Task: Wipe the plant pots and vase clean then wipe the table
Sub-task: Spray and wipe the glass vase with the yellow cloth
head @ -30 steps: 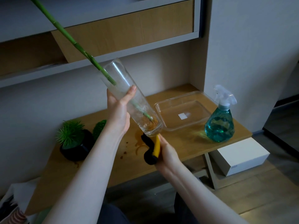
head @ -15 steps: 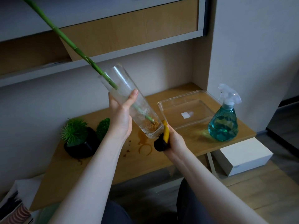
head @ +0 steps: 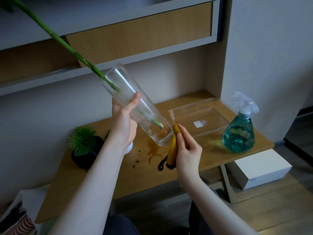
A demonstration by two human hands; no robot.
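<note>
A: Entry, head view. Left hand wraps round the tall clear glass vase, thumb laid along its side. The vase is held in the air above the light wooden table, tilted, mouth up to the left, base down to the right.

B: Contents?

A: One long green bamboo stalk runs out of the mouth toward the upper left; pale roots bunch at the base inside.

B: Right hand?

A: Right hand pinches a yellow and black cloth, fingers curled, the cloth's top touching the vase base. The cloth's lower end hangs toward the table.

B: Around the vase?

A: Below its base, brown ring stains on the wood. Left of it, a small black pot with a spiky green plant. Right of it, a clear rectangular plastic tray, then a teal spray bottle with a clear trigger, both on the table. Lower right of the vase, past the table edge, a white box.
</note>
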